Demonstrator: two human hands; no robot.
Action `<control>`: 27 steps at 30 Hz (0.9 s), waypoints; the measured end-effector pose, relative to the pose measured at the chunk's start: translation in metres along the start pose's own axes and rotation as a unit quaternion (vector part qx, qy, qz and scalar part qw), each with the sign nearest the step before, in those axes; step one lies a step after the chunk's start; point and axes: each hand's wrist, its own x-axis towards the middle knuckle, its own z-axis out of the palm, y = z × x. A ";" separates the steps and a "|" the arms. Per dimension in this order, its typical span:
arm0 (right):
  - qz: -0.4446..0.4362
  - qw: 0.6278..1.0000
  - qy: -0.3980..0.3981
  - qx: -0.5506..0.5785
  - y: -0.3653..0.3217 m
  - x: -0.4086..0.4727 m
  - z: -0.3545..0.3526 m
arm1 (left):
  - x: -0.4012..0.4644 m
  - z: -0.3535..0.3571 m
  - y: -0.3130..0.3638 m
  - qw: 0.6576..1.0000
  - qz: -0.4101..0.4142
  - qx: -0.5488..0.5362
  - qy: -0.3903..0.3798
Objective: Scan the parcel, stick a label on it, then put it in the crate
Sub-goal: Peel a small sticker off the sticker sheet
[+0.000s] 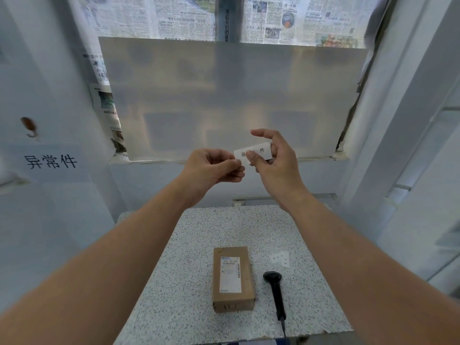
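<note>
hands [214, 168] pinching label [258, 151], parcel [232, 278] below

A window [231, 95] fills the far wall, its upper panes papered with newspaper [174, 18] and its lower part covered by a frosted sheet that glows with soft daylight. Pale blue walls flank it; the left wall [49, 207] bears black printed characters. A speckled stone table [186, 270] stands below.

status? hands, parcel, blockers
Both hands up, left hand and right hand pinching label. Parcel flat on table, scanner beside it. Nothing in the way.
</note>
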 end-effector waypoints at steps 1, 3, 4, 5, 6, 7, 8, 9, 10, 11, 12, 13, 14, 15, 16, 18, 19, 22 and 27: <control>0.003 1.000 0.001 0.001 0.001 -0.001 -0.001 | 0.000 0.001 -0.001 1.000 -0.004 -0.002 0.001; 0.007 1.000 0.010 0.009 0.003 -0.003 -0.002 | -0.001 0.001 -0.003 1.000 -0.013 -0.006 -0.005; 0.009 1.000 0.016 0.013 0.004 -0.004 -0.004 | -0.002 0.002 -0.004 1.000 -0.016 -0.008 -0.011; 0.012 1.000 0.021 0.018 0.006 -0.004 -0.005 | -0.002 0.002 -0.005 1.000 -0.019 -0.012 -0.017; 0.015 0.999 0.025 0.023 0.007 -0.004 -0.006 | -0.003 0.002 -0.006 0.999 -0.020 -0.018 -0.019; 0.018 0.999 0.027 0.027 0.008 -0.005 -0.007 | -0.003 0.003 -0.007 0.999 -0.021 -0.026 -0.021; 0.022 0.999 0.027 0.029 0.009 -0.005 -0.008 | -0.004 0.004 -0.008 0.999 -0.020 -0.032 -0.022; 0.024 0.999 0.027 0.032 0.010 -0.006 -0.009 | -0.004 0.005 -0.008 0.999 -0.019 -0.038 -0.025; 0.026 0.999 0.025 0.033 0.011 -0.006 -0.010 | -0.004 0.006 -0.009 0.998 -0.018 -0.044 -0.027; 0.026 0.999 0.023 0.035 0.011 -0.007 -0.012 | -0.004 0.007 -0.009 0.998 -0.019 -0.049 -0.028; 0.025 0.999 0.020 0.035 0.011 -0.008 -0.013 | -0.004 0.008 -0.009 0.998 -0.020 -0.053 -0.028; 0.026 0.999 0.019 0.035 0.012 -0.009 -0.014 | -0.004 0.009 -0.009 0.998 -0.021 -0.055 -0.025; 0.028 0.999 0.018 0.035 0.012 -0.009 -0.015 | -0.004 0.010 -0.009 0.998 -0.021 -0.056 -0.022; 0.029 0.999 0.018 0.035 0.012 -0.009 -0.015 | -0.003 0.011 -0.009 0.998 -0.020 -0.056 -0.019; 0.030 0.999 0.017 0.035 0.012 -0.010 -0.016 | -0.003 0.012 -0.009 0.998 -0.020 -0.055 -0.018; 0.030 0.999 0.017 0.034 0.013 -0.011 -0.016 | -0.003 0.014 -0.010 0.998 -0.019 -0.052 -0.017; 0.029 0.999 0.017 0.034 0.013 -0.011 -0.017 | -0.003 0.014 -0.010 0.998 -0.019 -0.051 -0.018; 0.030 0.999 0.016 0.035 0.014 -0.011 -0.019 | -0.004 0.014 -0.010 0.998 -0.021 -0.046 -0.021; 0.029 0.999 0.018 0.028 0.016 -0.012 -0.021 | -0.005 0.016 -0.014 0.999 -0.023 -0.039 -0.020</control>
